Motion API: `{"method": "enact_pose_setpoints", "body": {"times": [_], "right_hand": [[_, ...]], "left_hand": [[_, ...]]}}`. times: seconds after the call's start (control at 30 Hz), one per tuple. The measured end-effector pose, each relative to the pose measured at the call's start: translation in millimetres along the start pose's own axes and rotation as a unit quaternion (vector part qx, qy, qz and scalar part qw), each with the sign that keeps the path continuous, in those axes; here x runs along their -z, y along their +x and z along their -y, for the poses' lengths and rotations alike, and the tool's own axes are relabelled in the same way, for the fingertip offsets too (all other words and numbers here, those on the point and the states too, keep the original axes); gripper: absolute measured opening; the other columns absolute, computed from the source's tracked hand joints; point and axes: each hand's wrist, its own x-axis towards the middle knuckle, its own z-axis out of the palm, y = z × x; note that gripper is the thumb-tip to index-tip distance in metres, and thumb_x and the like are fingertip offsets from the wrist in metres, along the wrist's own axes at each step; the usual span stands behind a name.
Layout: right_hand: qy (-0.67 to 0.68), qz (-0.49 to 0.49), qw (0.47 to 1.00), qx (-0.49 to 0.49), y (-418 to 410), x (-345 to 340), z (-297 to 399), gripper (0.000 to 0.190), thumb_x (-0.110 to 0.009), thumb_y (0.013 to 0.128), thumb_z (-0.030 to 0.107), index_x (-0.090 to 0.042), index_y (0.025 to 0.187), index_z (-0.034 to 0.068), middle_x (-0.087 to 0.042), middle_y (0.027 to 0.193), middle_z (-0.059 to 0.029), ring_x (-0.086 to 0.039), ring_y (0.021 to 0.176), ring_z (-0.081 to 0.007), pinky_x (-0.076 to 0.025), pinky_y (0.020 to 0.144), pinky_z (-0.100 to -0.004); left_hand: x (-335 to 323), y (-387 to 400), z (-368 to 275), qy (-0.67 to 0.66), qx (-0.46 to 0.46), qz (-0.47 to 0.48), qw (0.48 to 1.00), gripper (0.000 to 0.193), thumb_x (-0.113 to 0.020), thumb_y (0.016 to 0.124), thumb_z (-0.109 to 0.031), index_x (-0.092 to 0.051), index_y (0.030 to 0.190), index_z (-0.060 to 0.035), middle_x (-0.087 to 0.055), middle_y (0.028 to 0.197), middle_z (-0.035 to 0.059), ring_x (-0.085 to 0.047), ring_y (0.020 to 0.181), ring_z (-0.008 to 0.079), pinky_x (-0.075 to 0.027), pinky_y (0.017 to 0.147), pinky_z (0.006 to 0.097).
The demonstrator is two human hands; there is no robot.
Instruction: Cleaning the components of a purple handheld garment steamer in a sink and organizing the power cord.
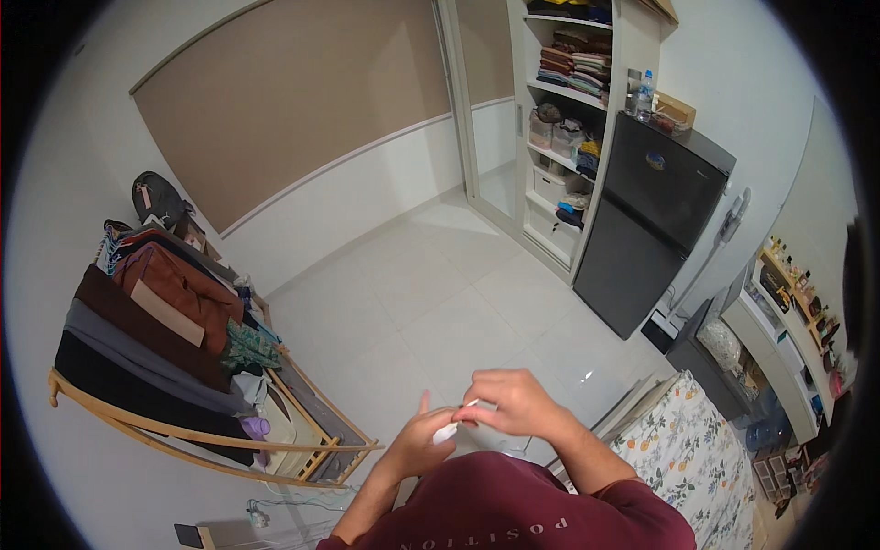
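Both hands meet in front of the maroon shirt, at the lower middle of the head view. My left hand (421, 440) is closed around a small white object (445, 433), perhaps a bottle or tube, with one finger sticking out. From the other side my right hand (512, 402) pinches its upper end, where a thin white part shows between thumb and fingers. The fingers cover much of it, so its exact kind is unclear. Just beneath the right hand, a pale translucent thing (500, 438) shows partly, cut off by the shirt.
At left stands a wooden clothes rack (227, 433) with draped garments and a purple bottle (256, 427). A floral-covered mattress (680, 454) lies at right. Beyond are a dark refrigerator (639, 227), an open wardrobe (567, 158), a dressing table (777, 330) and pale floor tiles (440, 302).
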Motion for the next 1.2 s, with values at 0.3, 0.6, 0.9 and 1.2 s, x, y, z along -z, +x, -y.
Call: {"method": "enact_pose_setpoints", "body": {"times": [0.3,0.6,0.9,1.2], "right_hand": [[0.029,-0.008,0.996,-0.079,-2,-66,-5,0.011,-0.064,0.092,0.017,-0.066,0.089,0.006,-0.064,0.075,-0.013,-0.063,0.067,-0.0312,-0.049,0.058,-0.0407],[0.071,-0.001,0.997,0.041,27,-17,0,0.014,-0.073,0.086,0.021,-0.068,0.079,0.009,-0.059,0.068,-0.0057,-0.058,0.063,-0.0195,-0.044,0.054,-0.0327],[0.009,0.137,0.98,-0.142,11,-72,6,0.015,-0.056,0.097,0.018,-0.061,0.1,0.005,-0.065,0.081,-0.0169,-0.064,0.074,-0.038,-0.05,0.065,-0.0468],[0.065,0.099,0.99,0.07,29,5,2,0.013,-0.065,0.092,0.019,-0.065,0.089,0.006,-0.063,0.077,-0.0082,-0.06,0.068,-0.0255,-0.048,0.06,-0.037]], "left_hand": [[22,-12,-5,-0.352,0.004,-0.241,0.905,0.034,-0.055,0.07,0.01,-0.064,0.1,-0.0016,-0.063,0.125,0.0213,-0.051,0.131,0.033,-0.019,0.12,0.0497],[9,-23,-5,0.094,0.032,-0.118,0.988,0.039,-0.053,0.073,0.008,-0.065,0.109,-0.0052,-0.068,0.117,0.0075,-0.063,0.112,0.025,0.004,0.117,0.0614],[32,-26,-10,-0.109,0.018,-0.213,0.971,0.04,-0.054,0.073,0.008,-0.063,0.11,-0.0008,-0.064,0.127,0.0182,-0.056,0.127,0.0253,0.005,0.12,0.0544],[12,-17,-26,-0.01,0.01,-0.007,1.0,0.032,-0.057,0.069,0.008,-0.061,0.099,-0.0026,-0.07,0.108,0.0138,-0.061,0.117,0.0286,0.002,0.118,0.0616]]}}
